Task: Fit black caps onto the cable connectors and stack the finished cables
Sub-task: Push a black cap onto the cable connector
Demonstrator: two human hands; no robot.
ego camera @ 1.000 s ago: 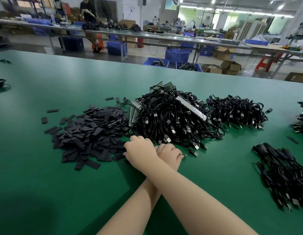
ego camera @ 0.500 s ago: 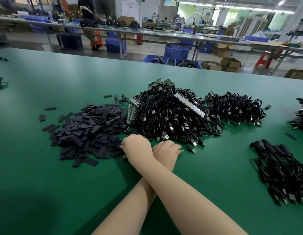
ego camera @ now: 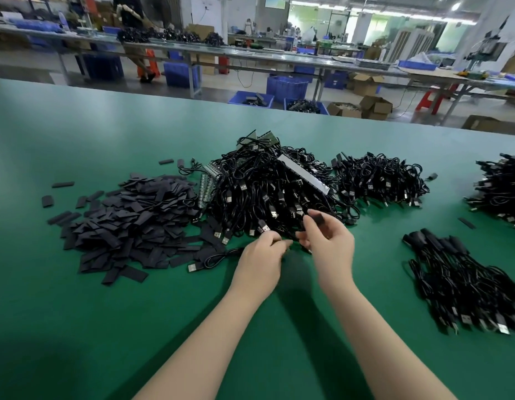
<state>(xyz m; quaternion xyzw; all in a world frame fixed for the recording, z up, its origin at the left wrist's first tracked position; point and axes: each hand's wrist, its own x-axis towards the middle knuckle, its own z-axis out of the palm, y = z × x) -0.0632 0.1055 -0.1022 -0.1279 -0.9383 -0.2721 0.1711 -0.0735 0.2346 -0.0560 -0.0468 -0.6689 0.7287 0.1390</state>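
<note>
right hand [ego camera: 327, 243] pinches black cap [ego camera: 317, 219]; left hand [ego camera: 263, 252] grips cable [ego camera: 221, 256]

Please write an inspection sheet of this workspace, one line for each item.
Surface: green table, a shadow near the front edge.
Job's things: pile of black caps; big heap of cables; finished cables stacked at right.
Clutter: stray caps lie apart from the pile.
Hands: left hand grips a cable; right hand pinches a cap.
Cables: tangled, metal plugs showing.
Surroundings: blue crates, cardboard boxes, long benches.
</note>
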